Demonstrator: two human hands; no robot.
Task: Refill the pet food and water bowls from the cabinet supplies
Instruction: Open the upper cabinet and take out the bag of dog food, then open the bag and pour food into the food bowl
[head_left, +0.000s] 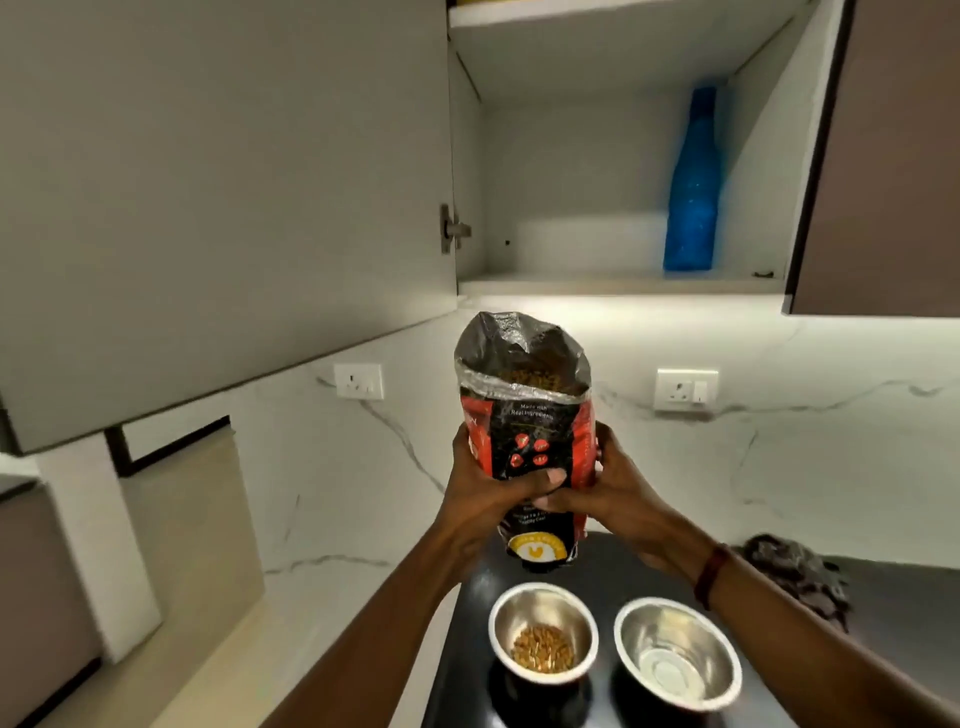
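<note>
Head view. The left hand (483, 488) and right hand (608, 493) were curled round the open bag (524, 415), upright above the black bench (460, 670), behind the kibble bowl (543, 631) and the seemingly dry bowl (678, 654). Shelving it likely needed a level mouth. A bottle (693, 182) stood in the open cabinet (618, 286). The wall was marble.

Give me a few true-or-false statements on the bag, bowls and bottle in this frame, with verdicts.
1. The left hand and right hand both grip the bag. True.
2. The bag is sealed. False: its top is open and kibble shows inside.
3. The left bowl holds kibble. True.
4. The bottle lies on the counter. False: the bottle stands upright in the open cabinet.
5. The right bowl is full of kibble. False: the right bowl holds none.
</note>
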